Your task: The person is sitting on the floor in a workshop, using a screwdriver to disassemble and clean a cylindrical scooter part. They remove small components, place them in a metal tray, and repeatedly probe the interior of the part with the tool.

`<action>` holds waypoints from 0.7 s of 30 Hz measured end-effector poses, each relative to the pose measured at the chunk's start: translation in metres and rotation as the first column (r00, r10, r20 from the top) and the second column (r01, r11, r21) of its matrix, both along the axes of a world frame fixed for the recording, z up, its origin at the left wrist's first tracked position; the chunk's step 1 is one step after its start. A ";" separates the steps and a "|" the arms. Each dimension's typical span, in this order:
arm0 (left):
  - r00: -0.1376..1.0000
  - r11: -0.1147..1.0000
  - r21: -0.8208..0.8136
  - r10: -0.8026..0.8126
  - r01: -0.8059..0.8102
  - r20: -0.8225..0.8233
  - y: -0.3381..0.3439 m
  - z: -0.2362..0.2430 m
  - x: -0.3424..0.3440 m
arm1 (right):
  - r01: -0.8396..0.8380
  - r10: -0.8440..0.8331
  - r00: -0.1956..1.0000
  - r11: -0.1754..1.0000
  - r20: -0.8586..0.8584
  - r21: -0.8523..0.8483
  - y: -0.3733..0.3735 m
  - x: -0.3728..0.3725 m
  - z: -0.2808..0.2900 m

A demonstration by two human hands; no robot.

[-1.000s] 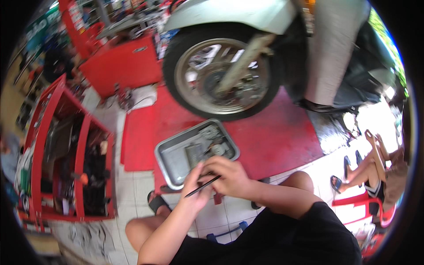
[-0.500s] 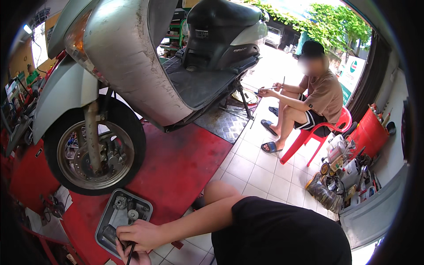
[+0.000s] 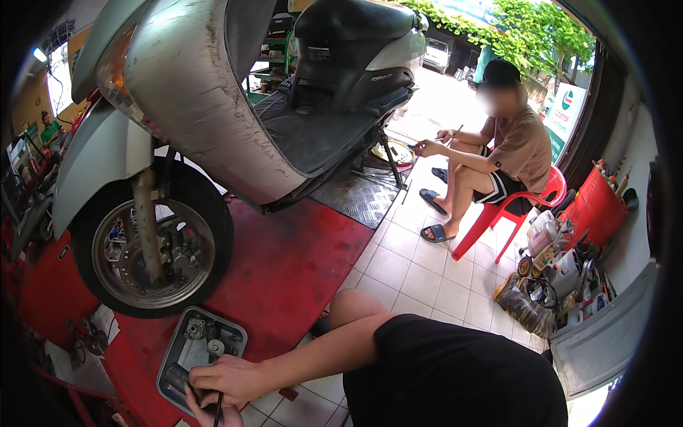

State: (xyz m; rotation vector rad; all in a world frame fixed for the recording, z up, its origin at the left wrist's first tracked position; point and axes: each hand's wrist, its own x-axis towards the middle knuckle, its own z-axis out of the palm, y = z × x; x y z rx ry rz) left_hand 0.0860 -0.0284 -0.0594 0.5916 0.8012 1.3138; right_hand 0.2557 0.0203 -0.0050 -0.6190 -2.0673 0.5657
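Observation:
A grey rectangular tray (image 3: 240,334) sits on the edge of the red platform. Inside it lie a round metal housing (image 3: 194,328), a small round metal part (image 3: 215,347) and a dark cylindrical part (image 3: 176,377). Over the tray's near end, my right hand (image 3: 231,377) is closed with fingers curled down; what it grips is hidden. Just below, my left hand (image 3: 226,414) is closed too, partly cut off by the lower edge. A thin black rod (image 3: 218,410) runs down between the two hands. Which hand holds it is unclear.
Past the tray stands a silver scooter with its front wheel (image 3: 153,245) on the red platform (image 3: 284,249). A person (image 3: 523,142) sits on a red plastic chair (image 3: 551,188) at the right, holding a thin tool. Bottles and a red drum (image 3: 594,210) line the right wall.
The black rod has swung slightly and stands more upright. Both my hands stay close together over the tray. The view has shifted a little, and the seated person's hands have moved slightly.

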 end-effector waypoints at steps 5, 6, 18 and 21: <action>0.990 0.980 -0.194 0.072 -0.048 0.120 0.005 0.012 -0.002 | -0.063 0.063 0.997 0.998 -0.041 0.013 -0.003 0.002 0.010; 0.986 0.971 -0.232 0.096 -0.062 0.135 0.005 0.015 -0.002 | -0.059 0.060 0.997 0.998 -0.048 0.029 -0.001 -0.001 0.008; 0.956 0.981 0.194 0.075 -0.020 -0.283 0.007 -0.031 -0.020 | -0.032 0.036 0.998 0.997 -0.053 0.065 -0.004 -0.002 0.005; 0.988 0.997 0.021 0.082 -0.080 -0.128 0.007 -0.016 -0.008 | -0.021 0.025 0.998 0.996 -0.052 0.089 -0.002 -0.002 0.002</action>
